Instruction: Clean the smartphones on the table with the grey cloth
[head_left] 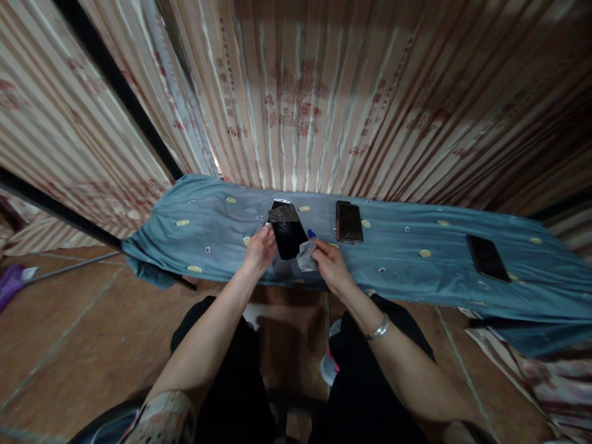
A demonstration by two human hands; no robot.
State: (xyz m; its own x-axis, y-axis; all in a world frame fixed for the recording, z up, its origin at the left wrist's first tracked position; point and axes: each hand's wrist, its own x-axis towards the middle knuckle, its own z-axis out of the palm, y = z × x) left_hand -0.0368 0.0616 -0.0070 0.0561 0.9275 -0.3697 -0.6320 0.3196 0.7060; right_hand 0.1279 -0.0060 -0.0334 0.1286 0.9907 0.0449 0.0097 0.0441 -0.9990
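My left hand [260, 248] grips the left edge of a dark phone [287, 231] with a cracked screen, held tilted over the blue-grey cloth-covered table [416, 271]. My right hand [329, 264] pinches a small grey wiping cloth [306, 256] against the phone's lower right corner. A small blue object [311, 234] peeks out just above my right fingers. Behind the held phone, the white top of another phone [280, 202] shows.
A second dark phone [349, 222] lies flat on the table just right of my hands. A third black phone [488, 258] rests far right. Striped curtains [296, 105] hang behind the table. Black frame bars [115, 80] run at the left. Brown tiled floor [69, 333] lies below.
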